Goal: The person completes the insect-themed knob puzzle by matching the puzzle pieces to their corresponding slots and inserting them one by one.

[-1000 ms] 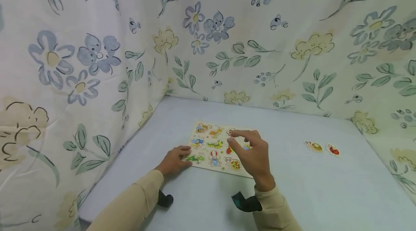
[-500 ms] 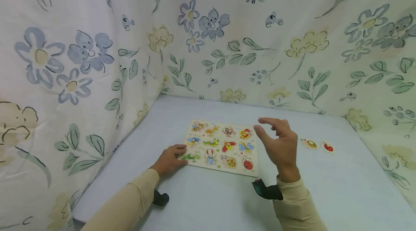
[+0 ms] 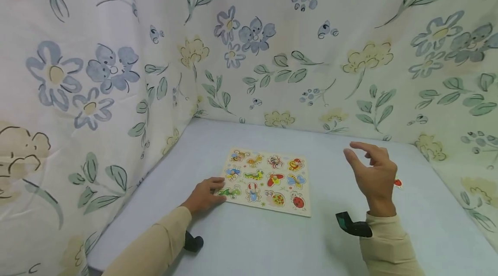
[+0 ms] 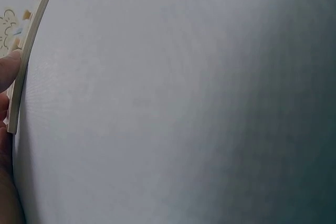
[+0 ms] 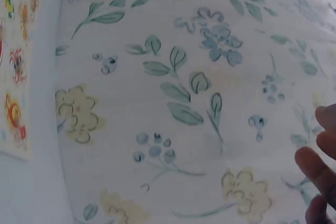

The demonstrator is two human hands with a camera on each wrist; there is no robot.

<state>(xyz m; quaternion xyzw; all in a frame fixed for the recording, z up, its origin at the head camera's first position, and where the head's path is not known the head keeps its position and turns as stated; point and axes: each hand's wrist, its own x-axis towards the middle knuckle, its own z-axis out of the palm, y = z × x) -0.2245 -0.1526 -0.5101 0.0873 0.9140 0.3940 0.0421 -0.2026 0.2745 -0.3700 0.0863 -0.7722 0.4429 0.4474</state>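
A wooden peg puzzle board (image 3: 288, 212) with several colourful insect pieces lies on the white table. My left hand (image 3: 205, 195) holds its near left corner, thumb and fingers at the edge; the left wrist view shows the thumb (image 4: 9, 69) against the board's rim (image 4: 26, 61). Off to the right, my right hand (image 3: 375, 177) is in the air, thumb and index finger apart with nothing between them. Just behind it, the red ladybug piece (image 3: 397, 182) on the table is partly hidden. The snail piece beside it is covered by the hand.
Floral curtains (image 3: 292, 51) hang along the back and both sides of the table (image 3: 249, 241). A black wrist strap piece (image 3: 354, 225) sticks out from the right sleeve, and another (image 3: 193, 242) from the left one.
My right hand has moved right, away from above the board, toward the loose pieces, and now covers the snail piece. My left hand stays at the board's corner.
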